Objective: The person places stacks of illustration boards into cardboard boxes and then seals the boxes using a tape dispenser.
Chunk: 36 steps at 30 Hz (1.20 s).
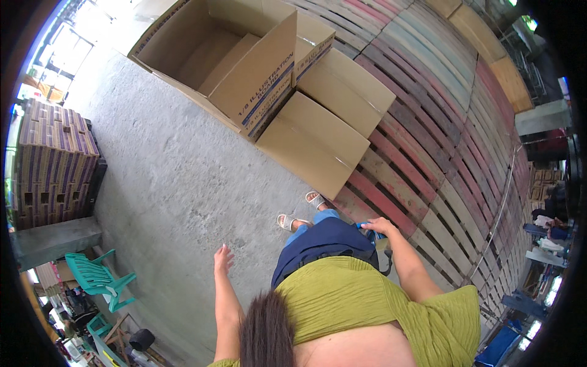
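The blue-handled tool (378,235), which may be a tape dispenser, is in the right hand (381,226) of the person, beside the hip, above the wooden pallets (391,168). The fingers of this hand are closed around it; its lower part is partly hidden, so I cannot tell its exact kind. The left hand (224,259) holds nothing; its fingers are loosely spread over the concrete floor (177,177).

In front of the feet is a closed carton (315,142), with another closed carton (350,90) just behind it. To their left stands a big open-topped carton (263,85). Farther left are a stack of cartons (56,162) and a green plastic chair (101,278).

In my judgement, a sandal (314,199) could strike the near carton, because it is just beside its corner. A foot could also catch in the gaps between the slats, and a loose grip could let the tool fall there.
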### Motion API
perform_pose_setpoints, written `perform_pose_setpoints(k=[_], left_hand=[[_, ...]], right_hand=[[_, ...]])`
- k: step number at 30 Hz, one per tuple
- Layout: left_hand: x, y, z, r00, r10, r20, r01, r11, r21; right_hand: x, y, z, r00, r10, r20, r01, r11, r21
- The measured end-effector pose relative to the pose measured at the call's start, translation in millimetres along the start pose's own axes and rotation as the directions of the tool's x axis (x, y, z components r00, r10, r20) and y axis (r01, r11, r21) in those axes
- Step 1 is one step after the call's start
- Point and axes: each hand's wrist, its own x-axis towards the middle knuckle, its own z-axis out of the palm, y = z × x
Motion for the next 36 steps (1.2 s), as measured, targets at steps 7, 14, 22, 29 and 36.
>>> perform_pose_setpoints(k=[7,14,22,29,36], left_hand=[[-18,-52,53,0.992,-0.125,0.013,0.125,0.992,-0.027],[-6,-60,91,0.987,-0.148,-0.056,0.142,0.985,-0.096],[10,-49,92,0.991,-0.094,-0.100,0.072,0.977,-0.202],[12,-132,74,0.955,-0.269,-0.129,0.203,0.903,-0.378],[59,-60,-7,0.955,-0.012,-0.295,-0.057,0.973,-0.224]], right_hand=[[27,-10,-86,0.997,-0.067,-0.036,0.066,0.997,-0.044],[46,0,-147,0.996,-0.088,-0.016,0.084,0.980,-0.179],[62,-10,-158,0.992,-0.122,0.032,0.126,0.929,-0.347],[72,-36,-168,0.985,-0.165,0.045,0.162,0.816,-0.554],[49,-59,-173,0.979,-0.188,-0.082,0.139,0.903,-0.407]])
